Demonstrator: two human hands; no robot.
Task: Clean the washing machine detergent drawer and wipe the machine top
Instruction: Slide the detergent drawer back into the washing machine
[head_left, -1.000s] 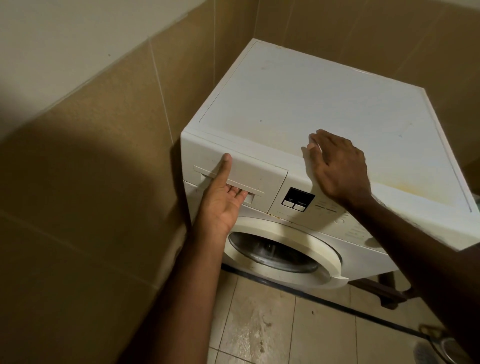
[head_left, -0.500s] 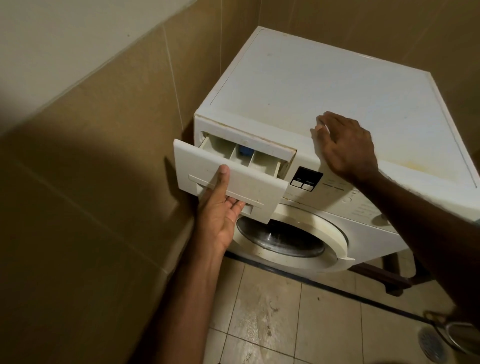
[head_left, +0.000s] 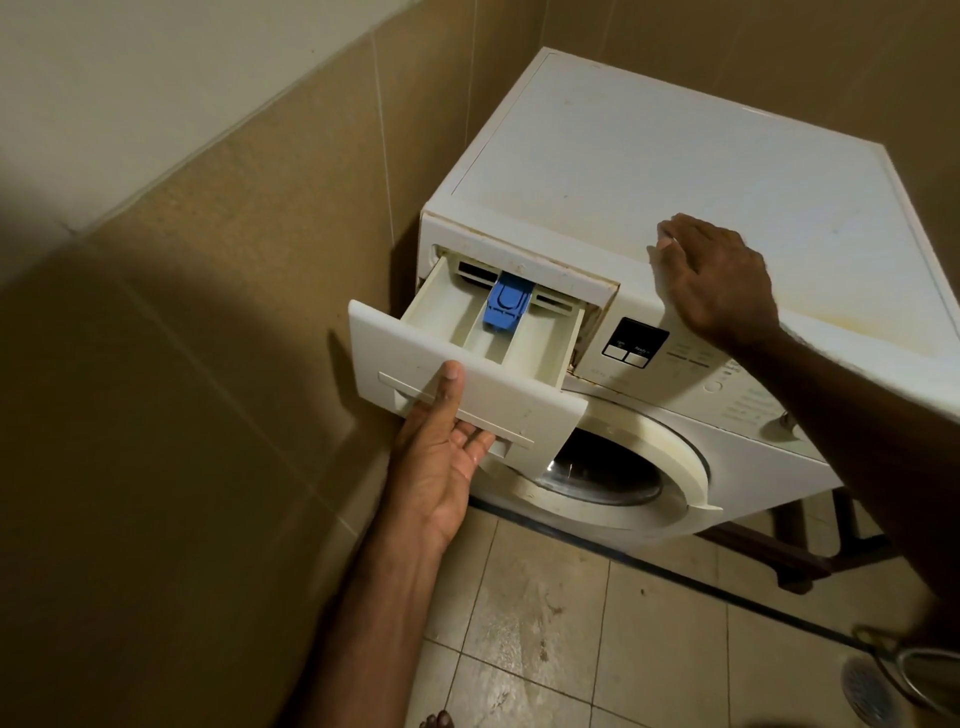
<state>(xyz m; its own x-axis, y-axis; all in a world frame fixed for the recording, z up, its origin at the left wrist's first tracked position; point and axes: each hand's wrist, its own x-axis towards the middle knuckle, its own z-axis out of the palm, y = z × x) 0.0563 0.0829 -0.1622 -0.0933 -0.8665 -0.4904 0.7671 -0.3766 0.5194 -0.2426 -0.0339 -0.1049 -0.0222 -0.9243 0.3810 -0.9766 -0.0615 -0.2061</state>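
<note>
Left hand (head_left: 441, 467) grips the white plastic detergent drawer (head_left: 467, 374) handle, fingers hooked underneath; right hand (head_left: 717, 280) rests flat beside it, bracing the white washing machine top (head_left: 701, 171); pull straight.

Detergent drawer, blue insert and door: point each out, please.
detergent drawer (head_left: 441, 364), head view, on its front panel above the handle.
blue insert (head_left: 506, 307), head view, on the middle of the flap.
door (head_left: 691, 467), head view, on its right rim.

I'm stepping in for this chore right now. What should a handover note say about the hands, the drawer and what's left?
Left hand: grips the detergent drawer by its front handle, thumb on the panel.
Right hand: rests palm-down on the machine top at its front edge.
Drawer: pulled out but not removed; blue insert in place.
Done: drawer opened.
Left: clean the drawer, wipe the stained top. No cloth in view.
</note>
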